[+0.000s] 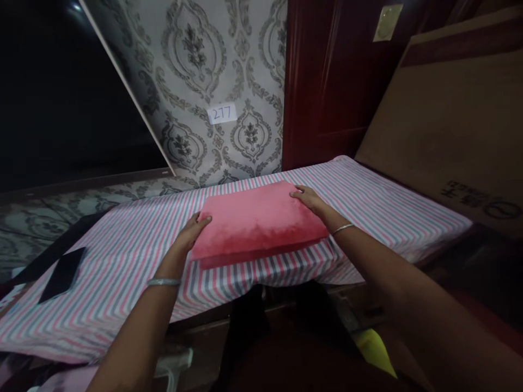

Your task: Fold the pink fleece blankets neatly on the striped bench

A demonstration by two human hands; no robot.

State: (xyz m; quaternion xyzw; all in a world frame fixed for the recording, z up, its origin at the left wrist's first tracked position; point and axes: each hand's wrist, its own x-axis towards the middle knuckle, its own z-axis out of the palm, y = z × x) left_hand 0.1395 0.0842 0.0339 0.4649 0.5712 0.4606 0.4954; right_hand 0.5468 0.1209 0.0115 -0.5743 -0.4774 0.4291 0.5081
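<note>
A flat, rectangular pink plush bundle [253,215] lies on the striped cloth in front of me. Its front edge looks layered; whether it is a cushion or a folded blanket I cannot tell. My left hand [193,231] grips its left side, thumb on the top face and fingers along the edge, partly hidden. At the far right corner, my right hand [308,198] holds the other side in the same way, with its thumb on top.
A pink, grey and white striped cloth [134,239] covers the table. A dark phone [63,274] lies at the left. Behind stand a large black screen [73,98] and a patterned wall; a big cardboard box [453,120] leans at the right.
</note>
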